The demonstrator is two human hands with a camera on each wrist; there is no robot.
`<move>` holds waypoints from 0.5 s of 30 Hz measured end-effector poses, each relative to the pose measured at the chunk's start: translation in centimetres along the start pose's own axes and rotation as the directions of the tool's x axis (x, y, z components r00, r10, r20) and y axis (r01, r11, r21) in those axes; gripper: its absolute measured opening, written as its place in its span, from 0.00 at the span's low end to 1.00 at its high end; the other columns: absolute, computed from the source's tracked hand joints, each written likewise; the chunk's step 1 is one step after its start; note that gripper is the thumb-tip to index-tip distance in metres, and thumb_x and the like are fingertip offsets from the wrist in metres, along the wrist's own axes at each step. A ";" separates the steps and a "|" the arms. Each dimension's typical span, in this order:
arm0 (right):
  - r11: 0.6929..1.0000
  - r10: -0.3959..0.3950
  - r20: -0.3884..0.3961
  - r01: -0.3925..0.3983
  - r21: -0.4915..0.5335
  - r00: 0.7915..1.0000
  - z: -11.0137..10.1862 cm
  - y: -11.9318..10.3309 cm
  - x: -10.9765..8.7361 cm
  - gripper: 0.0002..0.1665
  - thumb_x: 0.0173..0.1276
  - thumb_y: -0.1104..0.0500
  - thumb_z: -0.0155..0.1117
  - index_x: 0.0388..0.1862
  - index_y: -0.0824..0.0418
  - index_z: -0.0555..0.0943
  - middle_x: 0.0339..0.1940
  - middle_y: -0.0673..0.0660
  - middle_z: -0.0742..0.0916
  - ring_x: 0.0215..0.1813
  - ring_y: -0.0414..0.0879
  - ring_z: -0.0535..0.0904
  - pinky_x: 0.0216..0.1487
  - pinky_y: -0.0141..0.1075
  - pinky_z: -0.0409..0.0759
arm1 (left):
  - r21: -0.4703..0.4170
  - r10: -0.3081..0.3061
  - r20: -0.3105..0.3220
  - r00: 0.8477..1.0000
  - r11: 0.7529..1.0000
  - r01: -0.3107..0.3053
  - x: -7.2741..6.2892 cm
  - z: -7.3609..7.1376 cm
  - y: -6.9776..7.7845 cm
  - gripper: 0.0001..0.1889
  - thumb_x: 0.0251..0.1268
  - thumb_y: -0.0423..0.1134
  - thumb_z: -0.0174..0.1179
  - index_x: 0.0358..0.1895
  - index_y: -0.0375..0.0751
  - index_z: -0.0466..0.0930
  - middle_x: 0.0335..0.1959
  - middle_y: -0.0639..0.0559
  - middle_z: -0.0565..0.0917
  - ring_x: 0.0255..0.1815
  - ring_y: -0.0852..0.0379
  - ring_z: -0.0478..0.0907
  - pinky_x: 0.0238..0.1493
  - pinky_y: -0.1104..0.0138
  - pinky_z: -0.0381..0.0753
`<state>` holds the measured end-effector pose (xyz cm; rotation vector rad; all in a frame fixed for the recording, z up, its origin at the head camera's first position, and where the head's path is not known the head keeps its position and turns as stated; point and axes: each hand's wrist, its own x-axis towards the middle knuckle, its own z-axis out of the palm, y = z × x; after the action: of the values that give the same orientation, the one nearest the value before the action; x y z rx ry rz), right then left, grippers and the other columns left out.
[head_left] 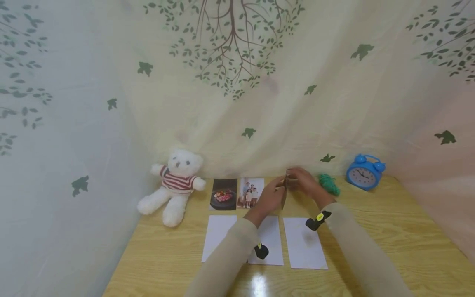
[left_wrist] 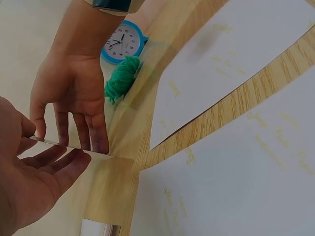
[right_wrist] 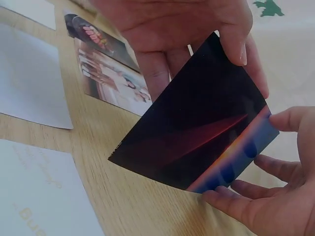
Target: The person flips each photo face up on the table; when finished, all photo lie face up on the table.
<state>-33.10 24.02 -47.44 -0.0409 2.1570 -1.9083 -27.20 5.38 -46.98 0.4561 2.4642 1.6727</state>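
Centrally, a dark photo (right_wrist: 197,118) is held on edge between the two hands, its glossy face, streaked with red and edged in blue, turned toward the right hand (head_left: 306,183). It is pinched near one edge by the left hand (head_left: 270,196), with the thumb on the printed face and fingers behind. By the right hand that face is only touched, near its blue end, with the fingers extended and slightly spread. Whether the lowest corner is touched by the table (head_left: 400,231) cannot be told.

To the left of the dark photo, a family photo (head_left: 252,192) is partly covered by the left hand, and a food photo (head_left: 224,194) is laid beside it. Three white sheets (head_left: 306,243) are spread in a row nearer the person. Green yarn (head_left: 329,184) is seen just beyond the right hand, with a blue alarm clock (head_left: 363,175) placed farther right.
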 end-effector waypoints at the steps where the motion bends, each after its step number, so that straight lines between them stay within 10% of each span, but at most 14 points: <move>1: 1.000 0.000 0.001 0.000 -0.003 1.000 0.1 0.0 0.0 0.37 0.86 0.49 0.47 0.81 0.72 0.57 0.78 0.75 0.69 0.68 0.61 0.78 0.79 0.61 0.70 | 0.004 0.003 -0.003 1.000 1.000 -0.003 0.0 -0.1 -0.1 0.26 0.82 0.45 0.45 0.80 0.57 0.69 0.72 0.42 0.81 0.68 0.41 0.82 0.69 0.49 0.81; 10: 0.991 0.020 -0.037 -0.025 -0.128 0.999 0.7 0.2 0.6 0.41 0.82 0.45 0.56 0.80 0.71 0.63 0.76 0.74 0.74 0.76 0.67 0.73 0.74 0.57 0.77 | 0.092 0.049 -0.039 0.998 0.995 -0.045 0.1 -1.0 -0.6 0.27 0.80 0.41 0.48 0.79 0.50 0.69 0.72 0.40 0.80 0.70 0.41 0.80 0.72 0.49 0.79; 15: 0.977 0.007 -0.051 -0.018 -0.211 0.999 1.0 0.7 0.7 0.43 0.80 0.43 0.58 0.80 0.72 0.64 0.76 0.76 0.74 0.75 0.67 0.74 0.73 0.56 0.78 | 0.323 0.174 -0.086 0.981 0.936 -0.138 -0.2 -1.8 -0.7 0.27 0.74 0.41 0.54 0.75 0.42 0.75 0.72 0.35 0.78 0.76 0.35 0.72 0.78 0.43 0.70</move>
<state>-33.47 23.04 -48.33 -0.0199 2.3793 -1.6821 -27.63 3.45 -47.00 0.6245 2.8652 1.3879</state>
